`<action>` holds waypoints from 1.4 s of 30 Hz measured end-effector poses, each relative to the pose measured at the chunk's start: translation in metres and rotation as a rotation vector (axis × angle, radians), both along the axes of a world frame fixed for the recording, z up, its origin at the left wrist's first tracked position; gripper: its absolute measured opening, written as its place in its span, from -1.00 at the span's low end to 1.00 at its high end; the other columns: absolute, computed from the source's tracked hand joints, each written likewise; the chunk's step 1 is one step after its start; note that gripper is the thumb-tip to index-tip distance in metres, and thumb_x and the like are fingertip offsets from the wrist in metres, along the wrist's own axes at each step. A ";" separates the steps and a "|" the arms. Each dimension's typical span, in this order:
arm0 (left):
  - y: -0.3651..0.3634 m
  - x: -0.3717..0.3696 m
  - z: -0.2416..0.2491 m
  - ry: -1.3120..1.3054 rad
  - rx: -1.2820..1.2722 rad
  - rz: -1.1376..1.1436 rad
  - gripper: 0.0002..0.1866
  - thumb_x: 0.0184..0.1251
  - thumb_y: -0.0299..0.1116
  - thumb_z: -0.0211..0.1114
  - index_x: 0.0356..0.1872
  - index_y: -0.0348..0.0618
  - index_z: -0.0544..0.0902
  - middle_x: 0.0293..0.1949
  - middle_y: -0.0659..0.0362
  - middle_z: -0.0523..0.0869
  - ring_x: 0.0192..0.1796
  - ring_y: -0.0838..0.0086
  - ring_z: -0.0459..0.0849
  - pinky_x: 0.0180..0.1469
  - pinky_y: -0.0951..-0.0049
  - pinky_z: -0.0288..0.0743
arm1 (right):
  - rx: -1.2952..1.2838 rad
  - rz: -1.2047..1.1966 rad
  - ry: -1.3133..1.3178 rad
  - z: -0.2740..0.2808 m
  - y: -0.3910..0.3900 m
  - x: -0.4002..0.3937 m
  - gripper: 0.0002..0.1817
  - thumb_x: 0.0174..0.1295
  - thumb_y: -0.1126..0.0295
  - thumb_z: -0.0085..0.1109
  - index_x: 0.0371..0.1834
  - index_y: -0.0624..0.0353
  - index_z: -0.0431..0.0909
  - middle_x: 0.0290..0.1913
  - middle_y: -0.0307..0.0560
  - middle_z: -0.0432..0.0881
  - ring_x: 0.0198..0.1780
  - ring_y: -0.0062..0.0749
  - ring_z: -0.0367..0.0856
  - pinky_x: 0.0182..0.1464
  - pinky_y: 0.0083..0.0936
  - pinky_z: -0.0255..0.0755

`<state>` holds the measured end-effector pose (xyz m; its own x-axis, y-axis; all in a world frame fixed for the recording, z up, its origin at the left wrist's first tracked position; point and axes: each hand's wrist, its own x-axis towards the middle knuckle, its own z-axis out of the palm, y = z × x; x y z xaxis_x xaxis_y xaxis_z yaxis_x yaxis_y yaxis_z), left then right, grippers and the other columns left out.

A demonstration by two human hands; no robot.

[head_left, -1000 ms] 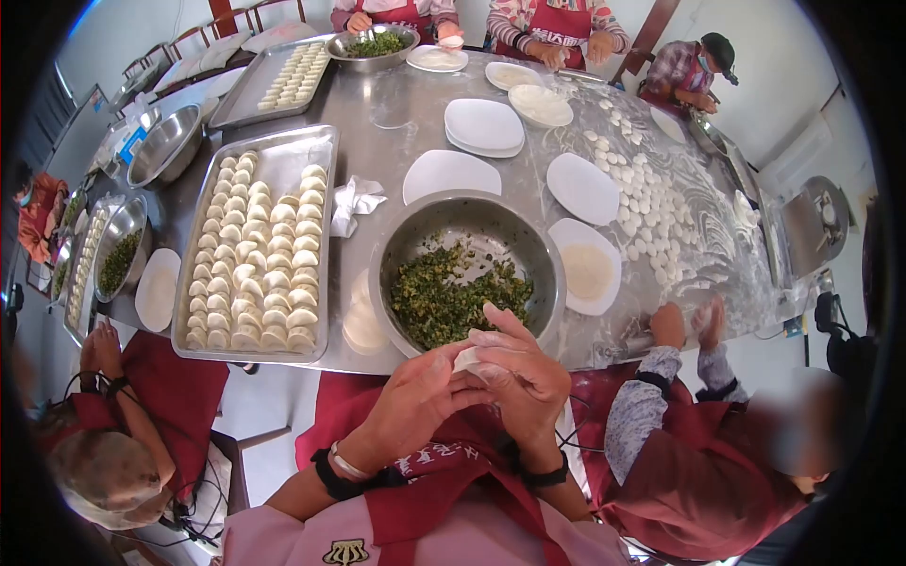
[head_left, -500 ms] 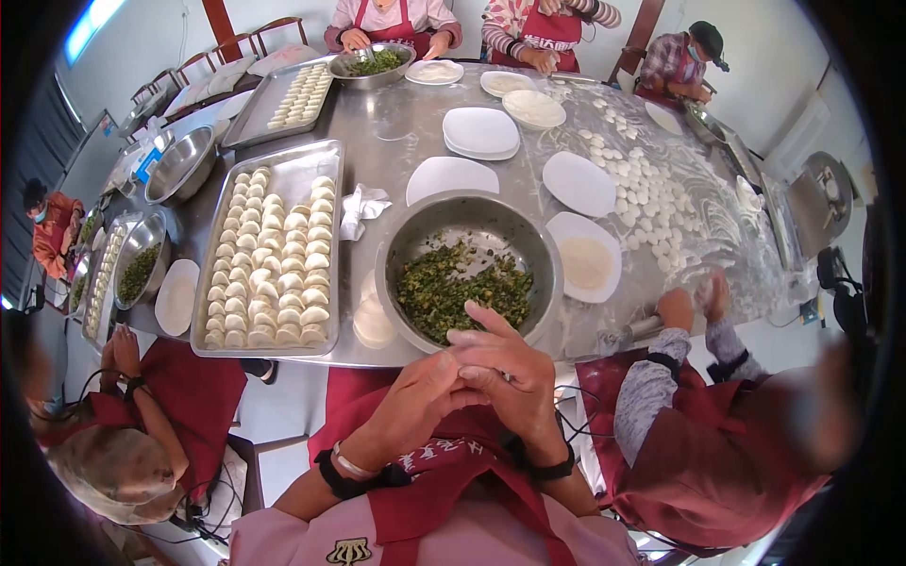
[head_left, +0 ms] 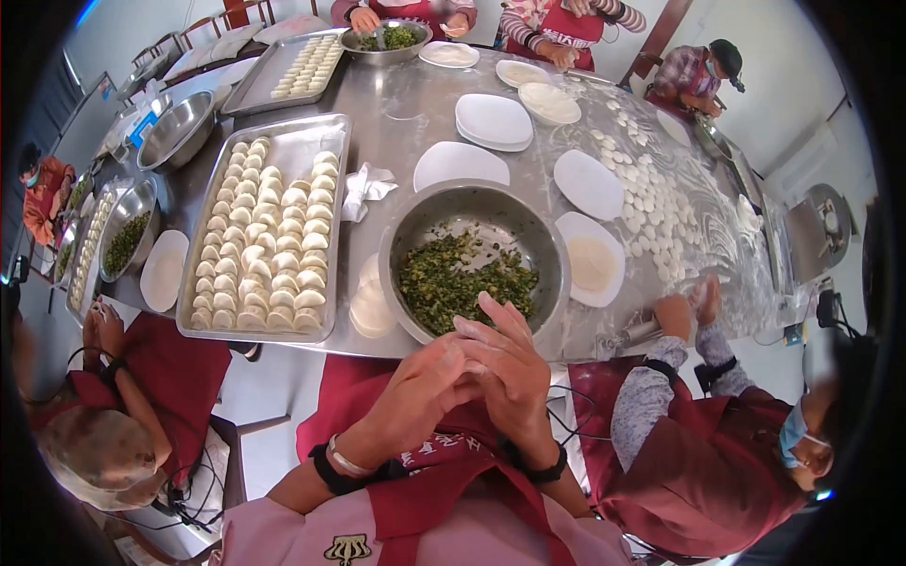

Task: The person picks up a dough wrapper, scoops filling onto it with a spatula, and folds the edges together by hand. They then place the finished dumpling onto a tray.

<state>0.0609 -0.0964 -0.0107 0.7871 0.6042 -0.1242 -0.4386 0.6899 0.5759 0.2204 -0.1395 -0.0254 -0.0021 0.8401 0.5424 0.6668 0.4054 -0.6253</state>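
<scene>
My left hand (head_left: 413, 400) and my right hand (head_left: 514, 374) meet in front of my apron, at the near rim of a steel bowl (head_left: 555, 241). Both hands are closed, their fingers pinched together; whatever lies between them is hidden. A few fingers of the right hand stick up over the bowl. Chopped green filling (head_left: 462, 281) covers much of the bowl's bottom. Left of the bowl, round dough wrappers (head_left: 373, 309) lie stacked on the steel table. Beyond them a metal tray (head_left: 338, 170) carries rows of folded dumplings (head_left: 269, 236).
A plate of wrappers (head_left: 593, 264) sits right of the bowl, near white plates (head_left: 494, 121) and a crumpled napkin (head_left: 368, 191). Many dough rounds (head_left: 661, 212) lie on the floured right side. Co-workers sit close on both sides; one's hand (head_left: 674, 316) is by a rolling pin (head_left: 634, 337).
The view has shifted slightly, so the tray sits a little lower and further left. My hands stay pressed together, with small finger movements.
</scene>
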 end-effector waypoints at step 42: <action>0.391 -0.146 -0.078 1.041 0.839 0.638 -0.61 0.20 -0.67 0.31 0.10 -0.41 0.65 -0.16 0.17 0.75 -0.23 0.58 0.69 -0.11 0.54 0.64 | -0.287 -0.890 0.548 -0.182 -0.030 0.116 -0.63 0.55 0.18 0.01 -0.12 0.34 0.56 -0.27 -0.19 0.60 -0.21 -0.53 0.52 -0.10 -0.53 0.44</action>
